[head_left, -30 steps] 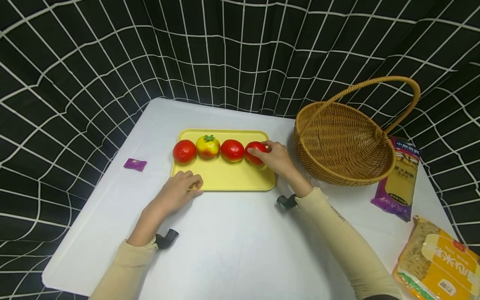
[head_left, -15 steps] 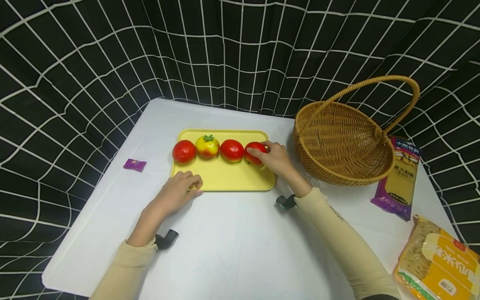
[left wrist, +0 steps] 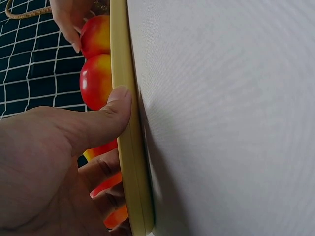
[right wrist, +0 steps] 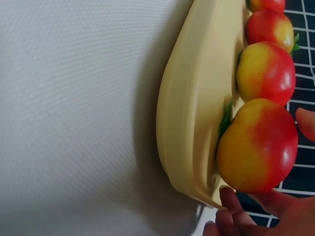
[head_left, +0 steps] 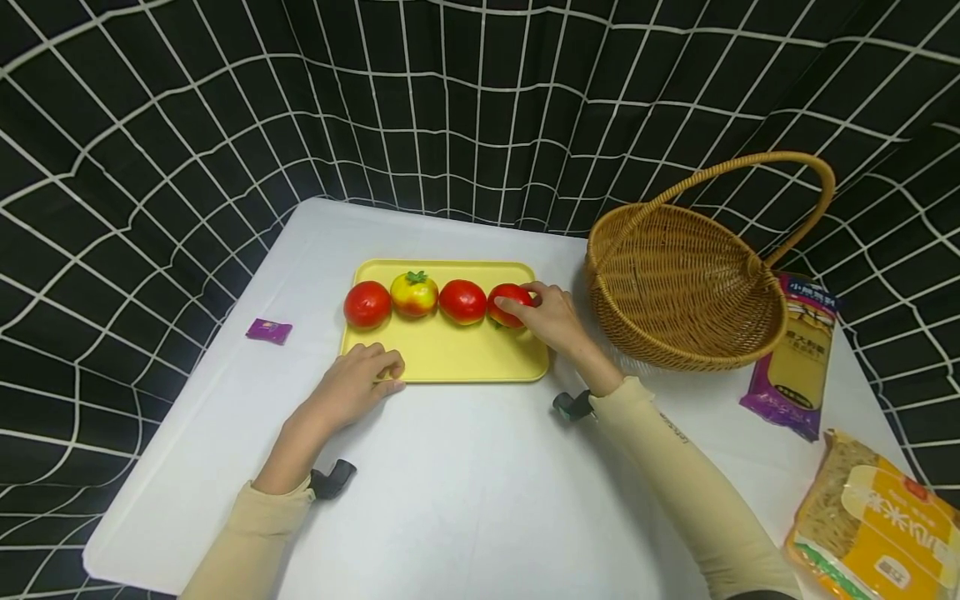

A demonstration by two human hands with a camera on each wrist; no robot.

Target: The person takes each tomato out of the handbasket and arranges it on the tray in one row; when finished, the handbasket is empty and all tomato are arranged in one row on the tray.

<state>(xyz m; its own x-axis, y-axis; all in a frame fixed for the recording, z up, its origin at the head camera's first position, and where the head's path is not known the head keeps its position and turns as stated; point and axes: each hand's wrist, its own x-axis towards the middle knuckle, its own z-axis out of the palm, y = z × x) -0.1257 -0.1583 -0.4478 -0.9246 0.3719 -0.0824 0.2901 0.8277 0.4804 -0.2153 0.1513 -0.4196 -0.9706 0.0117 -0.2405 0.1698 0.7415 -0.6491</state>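
Observation:
On a yellow tray [head_left: 457,354] several toy tomatoes stand in a row. A red tomato [head_left: 367,305] is at the left end, then a yellow-red tomato [head_left: 414,296] with a green leafy top, then another red tomato [head_left: 462,302]. My right hand [head_left: 557,321] grips the rightmost tomato [head_left: 507,292], thumb and fingers around it; the right wrist view shows this tomato [right wrist: 258,145] on the tray, its green stem facing down. My left hand [head_left: 358,383] pinches the tray's near-left rim, its thumb [left wrist: 101,123] outside and its fingers inside.
A wicker basket [head_left: 690,283] with a tall handle stands right of the tray. Beyond it lie a purple noodle packet [head_left: 798,367] and an orange food bag [head_left: 877,517]. A small purple wrapped sweet [head_left: 268,331] lies at left. Black gridded cloth [head_left: 450,108] surrounds the white table [head_left: 465,492].

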